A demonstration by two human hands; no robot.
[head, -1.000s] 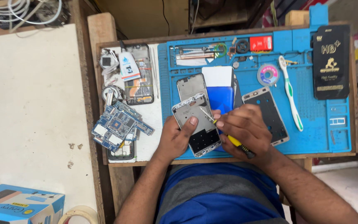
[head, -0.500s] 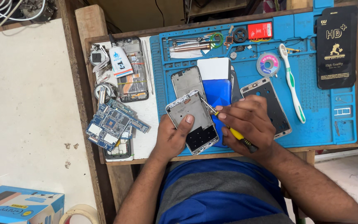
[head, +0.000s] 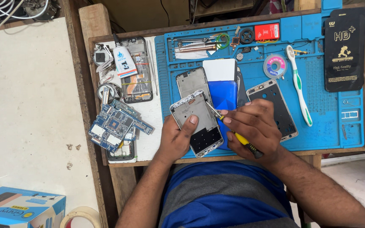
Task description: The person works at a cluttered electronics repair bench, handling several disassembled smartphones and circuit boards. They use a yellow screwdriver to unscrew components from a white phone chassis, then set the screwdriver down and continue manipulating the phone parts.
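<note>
With your left hand [head: 177, 137] gripping the silver open phone frame [head: 196, 123] tilted over the blue silicone work mat [head: 317, 126], keep your right hand [head: 254, 126] closed firmly around the yellow-handled screwdriver [head: 233, 131], tip seated squarely at the frame's upper edge.

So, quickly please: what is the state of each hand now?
Left hand: closed, holding the phone frame.
Right hand: closed, holding the yellow screwdriver, tip on the frame.
</note>
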